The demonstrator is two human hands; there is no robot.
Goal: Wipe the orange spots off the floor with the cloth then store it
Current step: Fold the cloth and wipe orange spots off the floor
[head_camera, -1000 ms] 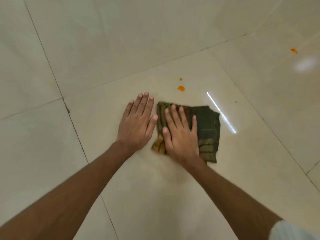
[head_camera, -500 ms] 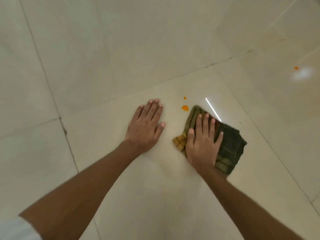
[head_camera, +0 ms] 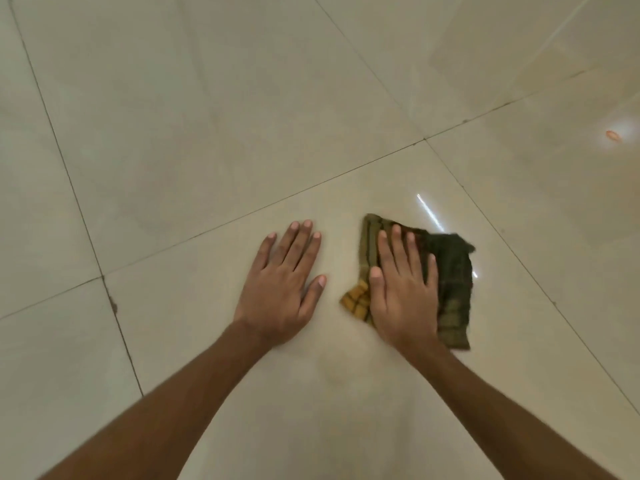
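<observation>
Cloth (head_camera: 453,271) slid on, 2 orange spots gone from view, folded, green and yellow checked, pressed by right hand (head_camera: 403,292), fingers spread, left hand (head_camera: 280,289) laid flat.

head view looks down at floor (head_camera: 207,133).

The right hand (head_camera: 403,292) lies on the cloth (head_camera: 450,278), the left hand (head_camera: 280,289) beside it on the floor (head_camera: 173,168).

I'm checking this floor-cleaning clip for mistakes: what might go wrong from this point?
The orange spot lies far from the cloth, faint near the view's edge, so it may be missed. The right hand presses only part of the folded cloth; its loose edge might drag and smear. The left hand leans flat on the glossy floor and could slip.
</observation>
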